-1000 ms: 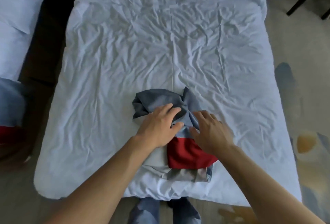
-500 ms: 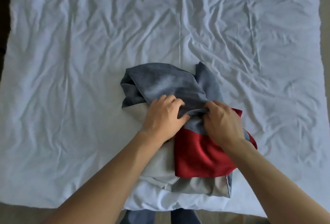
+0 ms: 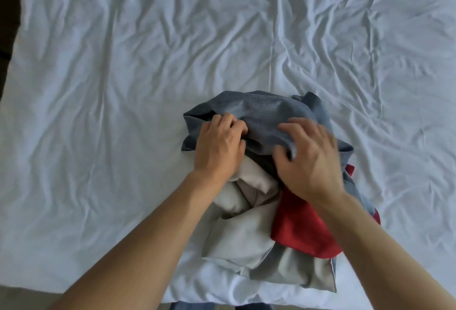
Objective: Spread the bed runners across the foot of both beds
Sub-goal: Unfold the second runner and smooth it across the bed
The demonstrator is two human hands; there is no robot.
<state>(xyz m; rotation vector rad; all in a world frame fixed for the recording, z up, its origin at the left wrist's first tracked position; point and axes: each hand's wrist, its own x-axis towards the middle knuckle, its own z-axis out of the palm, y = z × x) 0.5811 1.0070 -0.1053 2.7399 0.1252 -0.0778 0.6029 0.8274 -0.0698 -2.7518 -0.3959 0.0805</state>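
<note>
Crumpled blue-grey, beige and red fabric bed runner (image 3: pixel 259 186) sits bunched at foot of wrinkled white-sheeted bed (image 3: pixel 123 87); our left hand (image 3: pixel 218 146) pinching blue fold, right hand (image 3: pixel 311 159) blurred, fingers loose on top; nothing spread yet, so we'd guess barely started; second bed not in shot.

Head camera looks steeply down (close) onto the bed (image 3: pixel 123 87).

floor (image 3: pixel 24 301): tan strip along the bottom left edge
dark gap (image 3: pixel 9 13): at the far left edge
</note>
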